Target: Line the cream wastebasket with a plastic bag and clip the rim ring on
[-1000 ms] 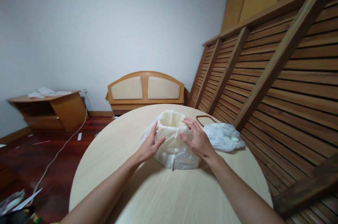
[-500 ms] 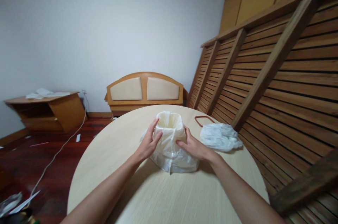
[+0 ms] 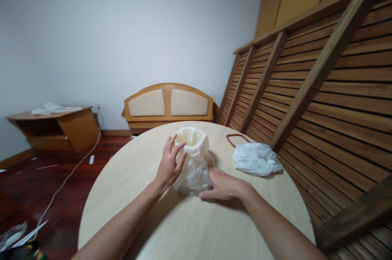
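Note:
A white plastic bag [image 3: 194,170] stands upright on the round table, its mouth open at the top and its inside pale yellow. It seems to cover a container whose own surface is hidden. At the upper left of the bag, my left hand [image 3: 169,164] has its fingers curved and spread, with fingertips by the rim. My right hand [image 3: 222,182] is low on the right side, gripping the bag near its base. The right thumb lies across the front bottom edge, and the other fingers are partly hidden behind the bag.
On the pale round table [image 3: 128,194], a crumpled whitish plastic bag [image 3: 257,158] lies to the right beside a brown loop-shaped handle [image 3: 235,135]. Wooden slats [image 3: 346,121] lean along the right. A headboard [image 3: 168,103] stands behind, and a cable [image 3: 70,174] crosses the floor at left.
My right hand has slid from the bag's upper right side down to its base. The bag's lower part is now drawn in closer, and its rim has shifted slightly left.

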Tool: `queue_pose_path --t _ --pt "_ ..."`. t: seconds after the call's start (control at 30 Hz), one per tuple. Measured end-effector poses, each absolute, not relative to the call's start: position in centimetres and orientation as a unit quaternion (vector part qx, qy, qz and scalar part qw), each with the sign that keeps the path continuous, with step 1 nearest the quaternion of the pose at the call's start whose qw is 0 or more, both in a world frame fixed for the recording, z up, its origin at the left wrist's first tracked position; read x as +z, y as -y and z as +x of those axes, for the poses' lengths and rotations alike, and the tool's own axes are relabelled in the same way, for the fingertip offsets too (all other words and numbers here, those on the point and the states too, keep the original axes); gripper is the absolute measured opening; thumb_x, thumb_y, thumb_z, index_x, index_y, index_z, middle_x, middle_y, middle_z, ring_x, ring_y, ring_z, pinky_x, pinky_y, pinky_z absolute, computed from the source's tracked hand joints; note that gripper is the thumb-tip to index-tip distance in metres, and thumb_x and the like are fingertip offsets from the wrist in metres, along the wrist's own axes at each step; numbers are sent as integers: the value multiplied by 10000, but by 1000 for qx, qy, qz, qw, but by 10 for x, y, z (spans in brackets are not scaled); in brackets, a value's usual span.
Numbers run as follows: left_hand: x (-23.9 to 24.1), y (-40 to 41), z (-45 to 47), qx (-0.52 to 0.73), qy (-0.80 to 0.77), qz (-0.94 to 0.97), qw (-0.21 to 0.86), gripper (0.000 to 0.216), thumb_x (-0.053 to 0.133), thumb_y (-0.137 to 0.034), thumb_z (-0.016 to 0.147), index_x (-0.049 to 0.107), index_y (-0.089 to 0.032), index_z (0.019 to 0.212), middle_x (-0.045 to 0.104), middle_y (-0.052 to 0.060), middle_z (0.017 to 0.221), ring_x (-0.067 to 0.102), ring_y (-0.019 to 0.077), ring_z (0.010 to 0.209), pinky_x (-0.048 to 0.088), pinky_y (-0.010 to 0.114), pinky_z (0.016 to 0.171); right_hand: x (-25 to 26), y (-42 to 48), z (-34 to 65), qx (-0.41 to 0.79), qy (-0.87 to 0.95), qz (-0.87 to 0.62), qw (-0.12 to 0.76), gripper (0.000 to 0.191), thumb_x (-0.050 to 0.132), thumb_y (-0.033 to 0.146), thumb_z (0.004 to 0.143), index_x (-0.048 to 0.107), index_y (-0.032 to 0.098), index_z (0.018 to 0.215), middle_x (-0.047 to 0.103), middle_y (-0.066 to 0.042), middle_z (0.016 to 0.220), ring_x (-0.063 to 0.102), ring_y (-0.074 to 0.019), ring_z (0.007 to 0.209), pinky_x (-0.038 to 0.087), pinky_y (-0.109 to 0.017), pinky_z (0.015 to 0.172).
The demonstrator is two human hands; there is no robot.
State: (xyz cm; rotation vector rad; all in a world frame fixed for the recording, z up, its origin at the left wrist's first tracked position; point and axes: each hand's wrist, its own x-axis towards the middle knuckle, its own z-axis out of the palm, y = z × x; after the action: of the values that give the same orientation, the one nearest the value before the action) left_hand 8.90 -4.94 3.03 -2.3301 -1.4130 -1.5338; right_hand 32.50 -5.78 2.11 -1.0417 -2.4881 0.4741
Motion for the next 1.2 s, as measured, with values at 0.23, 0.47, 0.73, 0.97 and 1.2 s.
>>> queue_pose_path --t 0.23,0.47,0.73,0.97,1.2 --pt "22 26 69 -545 471 -672 -172 507 411 -471 987 421 -210 1422 348 122 1577 304 259 1479 275 463 1206 46 53 324 103 838 -439 308 380 557 527 920 606 214 1131 689 -102 1104 664 -275 1016 533 -442 886" --pt "18 25 71 -570 431 -661 -229 516 450 -495 965 434 -198 1386 533 113 1433 515 228 1319 406 365 1118 40 53 316 68 842 -383 373 748 544 480 950 155 319 1569 130 -89 1663 163 -255 1525 249 -521 1213" --pt "22 32 82 -543 429 -680 -242 414 408 -460 978 598 -173 1208 633 106 1312 590 229 1195 428 359 1077 32 54 305 38 832 -406 376 699 510 420 978 149 335 1571 15 -70 1677 35 -266 1541 205 -542 1223" --pt "15 29 83 -507 428 -690 -289 420 335 -413 1012 596 -168 1232 617 100 1348 551 227 1256 383 383 1132 35 56 303 -2 825 -407 392 626 542 370 956 298 257 1521 212 -112 1634 188 -289 1514 277 -528 1203" --pt "19 38 80 -575 433 -694 -25 499 451 -337 987 386 -228 1469 437 141 1486 441 272 1361 384 515 1122 49 52 315 -51 803 -405 433 299 553 311 954 612 223 1233 601 -101 1308 528 -289 1211 433 -510 1055"
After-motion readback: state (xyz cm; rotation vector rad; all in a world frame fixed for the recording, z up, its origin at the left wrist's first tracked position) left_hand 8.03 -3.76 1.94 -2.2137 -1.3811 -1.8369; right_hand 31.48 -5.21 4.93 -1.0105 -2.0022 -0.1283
